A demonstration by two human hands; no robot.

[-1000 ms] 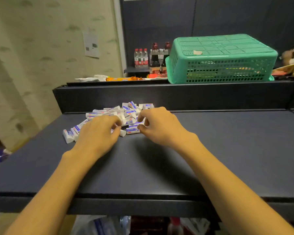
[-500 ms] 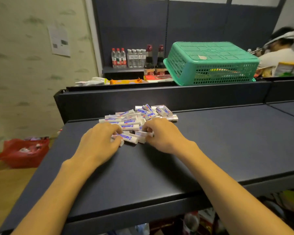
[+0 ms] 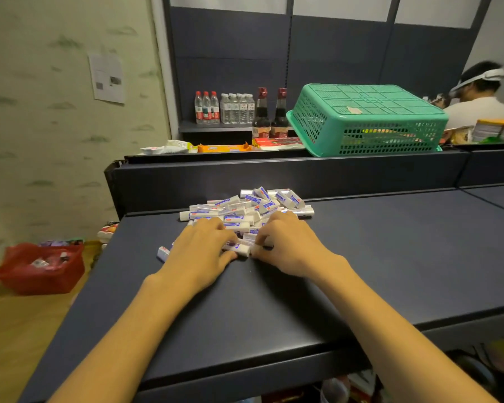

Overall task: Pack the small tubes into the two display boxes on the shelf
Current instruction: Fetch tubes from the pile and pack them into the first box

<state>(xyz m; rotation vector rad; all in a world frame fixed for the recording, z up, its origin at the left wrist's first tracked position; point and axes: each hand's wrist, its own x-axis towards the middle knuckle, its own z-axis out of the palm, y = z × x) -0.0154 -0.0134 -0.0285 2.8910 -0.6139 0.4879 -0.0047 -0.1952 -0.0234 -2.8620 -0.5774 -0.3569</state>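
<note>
A heap of small white tubes [image 3: 245, 210] with blue and purple labels lies on the dark shelf top [image 3: 390, 257], close to its back wall. My left hand [image 3: 200, 253] rests palm down on the heap's near left edge, its fingers curled over a few tubes. My right hand [image 3: 290, 245] covers the near right edge the same way. One tube [image 3: 239, 249] is pinched between the fingertips and thumbs of both hands. A single tube [image 3: 163, 253] lies loose just left of my left hand. No display box is in view.
An upturned green basket [image 3: 367, 120] sits on the raised ledge behind, beside two dark sauce bottles [image 3: 269, 114] and flat snack packets [image 3: 224, 147]. Water bottles [image 3: 224, 107] stand further back. A red bag [image 3: 38, 266] lies on the floor at left. A person [image 3: 477, 97] sits at far right.
The view has swung left and up. Both hands have drawn a few tubes off the heap towards me, and one loose tube now shows left of my left hand.
</note>
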